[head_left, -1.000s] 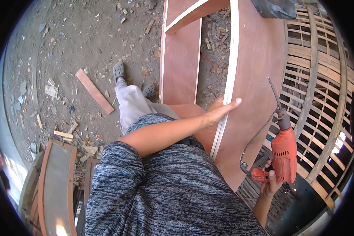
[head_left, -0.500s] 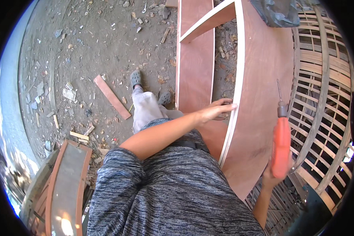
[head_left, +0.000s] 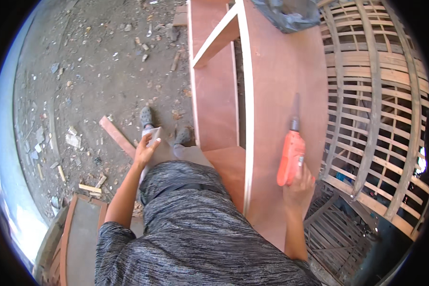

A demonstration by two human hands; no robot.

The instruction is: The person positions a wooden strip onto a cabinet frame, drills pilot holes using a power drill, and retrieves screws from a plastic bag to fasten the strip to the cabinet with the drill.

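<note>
An orange power drill (head_left: 292, 155) with a dark chuck and a long thin bit is gripped in my right hand (head_left: 299, 187). Its bit points away from me, over the reddish plywood side panel (head_left: 283, 71) of a wooden cabinet frame; whether it touches the panel I cannot tell. My left hand (head_left: 146, 148) hangs in the air over my leg, fingers apart, holding nothing. The frame's pale front edge (head_left: 247, 105) runs between my two hands. A short crosspiece (head_left: 218, 40) joins that edge to a long board (head_left: 215, 102) at its left.
A dark plastic bag (head_left: 291, 16) lies on the panel's far end. Slatted bamboo lattice (head_left: 367, 95) stands along the right. A loose reddish plank (head_left: 117, 136) lies on the littered dirt ground at left, and a framed grey panel (head_left: 83, 238) leans near my left elbow.
My left hand has let go of the frame's pale edge and swung left over my leg. My right hand has brought the drill leftward over the panel. The whole view has shifted.
</note>
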